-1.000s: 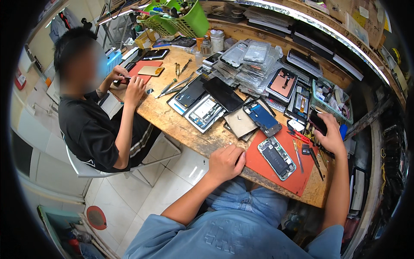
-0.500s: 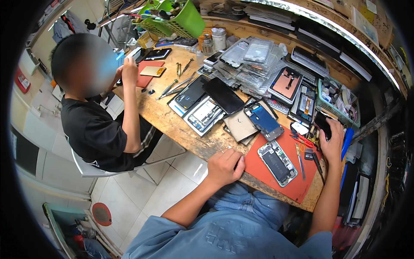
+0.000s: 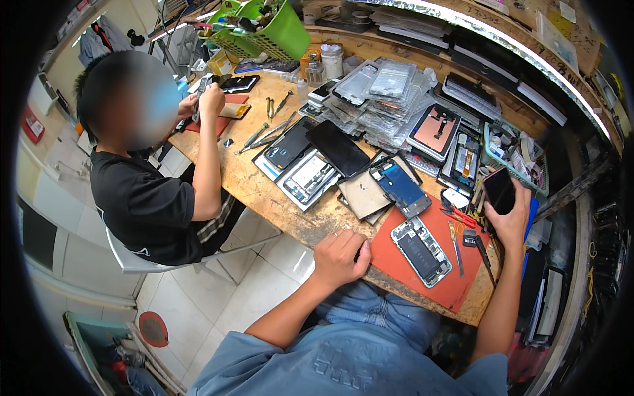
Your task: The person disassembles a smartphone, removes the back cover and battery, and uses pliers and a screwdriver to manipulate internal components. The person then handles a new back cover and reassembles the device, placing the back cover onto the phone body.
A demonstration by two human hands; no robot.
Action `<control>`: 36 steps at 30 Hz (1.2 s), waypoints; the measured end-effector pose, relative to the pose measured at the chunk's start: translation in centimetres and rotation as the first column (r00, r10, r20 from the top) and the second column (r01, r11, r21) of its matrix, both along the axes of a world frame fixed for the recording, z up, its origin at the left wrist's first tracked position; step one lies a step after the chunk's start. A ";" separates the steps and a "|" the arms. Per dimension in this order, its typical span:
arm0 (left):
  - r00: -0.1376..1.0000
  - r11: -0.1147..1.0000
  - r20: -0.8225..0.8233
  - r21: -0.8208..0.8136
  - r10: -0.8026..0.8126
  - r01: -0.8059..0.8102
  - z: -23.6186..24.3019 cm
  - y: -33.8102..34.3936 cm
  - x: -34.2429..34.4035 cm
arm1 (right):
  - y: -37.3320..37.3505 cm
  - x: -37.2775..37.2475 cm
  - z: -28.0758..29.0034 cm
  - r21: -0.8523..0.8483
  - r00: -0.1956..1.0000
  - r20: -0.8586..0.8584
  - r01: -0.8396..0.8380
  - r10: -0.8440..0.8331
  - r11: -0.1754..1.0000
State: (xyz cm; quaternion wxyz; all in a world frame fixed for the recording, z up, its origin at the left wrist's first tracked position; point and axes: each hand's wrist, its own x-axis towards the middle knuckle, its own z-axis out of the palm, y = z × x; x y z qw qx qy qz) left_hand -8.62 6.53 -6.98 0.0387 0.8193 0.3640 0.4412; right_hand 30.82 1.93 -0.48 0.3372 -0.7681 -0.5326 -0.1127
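My right hand [image 3: 509, 223] is closed around a dark smartphone [image 3: 499, 190], its black screen tilted up, at the table's right side. Loosely curled, my left hand [image 3: 339, 259] rests on the near table edge with nothing visible in it. Between my hands an opened phone [image 3: 421, 252], its black battery and inner parts showing, lies on an orange-red mat [image 3: 437, 288]. Beside it on the mat are a thin metal blade [image 3: 456, 247] and a small black card-shaped item [image 3: 469, 237]. Red-handled pliers [image 3: 458, 214] lie just left of my right hand.
Phone parts, including a blue-backed panel [image 3: 400, 187] and a black screen [image 3: 338, 148], lie beyond the mat. Stacked plastic-wrapped parts [image 3: 386, 99] and a teal basket [image 3: 515, 162] stand farther back. At left a seated co-worker [image 3: 148, 204] handles a thin grey object [image 3: 201, 99].
My right hand has lifted and turned the phone, so more of its screen shows. My left hand stays put. The co-worker's hands have shifted and the object there is now tilted upright.
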 end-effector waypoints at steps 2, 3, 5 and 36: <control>0.999 1.000 0.030 -0.002 -0.010 0.010 0.2 0.0 0.2 | -0.2 0.7 -1.3 0.153 1.000 0.001 -0.021 0.021 0.988; 1.000 1.000 0.028 -0.005 -0.011 0.011 0.3 0.0 0.2 | -0.3 0.4 -1.5 0.145 0.997 -0.075 0.000 0.011 0.989; 1.000 1.000 0.023 -0.011 -0.015 0.015 0.4 0.0 0.0 | -0.4 -0.5 -1.6 0.165 0.994 -0.100 -0.034 0.051 0.986; 1.000 1.000 -0.002 -0.015 -0.017 0.017 0.2 0.0 -0.2 | -0.7 -3.2 -1.9 -0.104 0.995 -0.075 -0.080 0.073 0.991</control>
